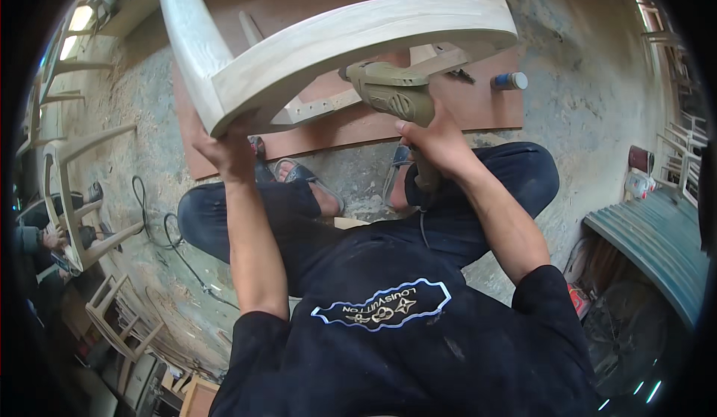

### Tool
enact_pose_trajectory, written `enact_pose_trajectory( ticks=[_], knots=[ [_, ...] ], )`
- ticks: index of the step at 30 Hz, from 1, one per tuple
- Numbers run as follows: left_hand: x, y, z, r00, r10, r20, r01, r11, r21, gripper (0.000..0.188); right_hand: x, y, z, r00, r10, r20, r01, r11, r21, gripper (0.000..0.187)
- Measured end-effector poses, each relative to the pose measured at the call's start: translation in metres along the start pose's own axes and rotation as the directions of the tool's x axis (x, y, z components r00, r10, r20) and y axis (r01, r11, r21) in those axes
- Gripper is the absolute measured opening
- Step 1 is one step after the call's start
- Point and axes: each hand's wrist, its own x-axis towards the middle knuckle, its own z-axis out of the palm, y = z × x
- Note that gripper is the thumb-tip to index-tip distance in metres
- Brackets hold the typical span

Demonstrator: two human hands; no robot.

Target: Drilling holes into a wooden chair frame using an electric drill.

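The unfinished wooden chair frame (328, 44) is tilted up over a brown board (336, 129) on the floor, above the seated person's knees. The left hand (224, 152) is closed around the frame's lower corner, where the curved rail meets a leg, steadying it from below. The right hand (437, 141) is wrapped tight around the handle of an olive-green power tool (392, 92), whose body presses against the underside of the curved rail, just right of the left hand. A small blue-capped bottle (510, 81) lies on the board nearby.
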Motion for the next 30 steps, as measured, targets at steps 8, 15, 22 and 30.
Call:
enact_pose_trajectory(
  ticks=[8, 15, 22, 30],
  knots=[
    [0.014, 0.031, -0.030, 0.981, 0.182, 0.067, -0.191, 0.966, 0.173, 0.080, -0.007, 0.012, -0.004, 0.998, -0.064, -0.012, 0.064, 0.998, 0.021, 0.048],
    [0.029, 0.090, -0.032, 0.930, 0.186, 0.316, -0.283, 0.912, 0.296, 0.080, -0.018, 0.015, 0.000, 0.999, -0.031, 0.034, 0.032, 0.999, -0.037, 0.057],
    [0.030, 0.121, 0.021, 0.776, 0.341, 0.530, -0.501, 0.844, 0.191, 0.065, -0.018, 0.029, 0.014, 0.971, -0.161, 0.174, 0.228, 0.838, -0.496, 0.036],
    [0.053, 0.088, 0.012, 0.545, 0.084, 0.834, -0.401, 0.900, 0.171, 0.044, -0.009, 0.072, 0.030, 0.823, -0.566, 0.050, 0.525, 0.725, -0.446, 0.054]
  ],
)
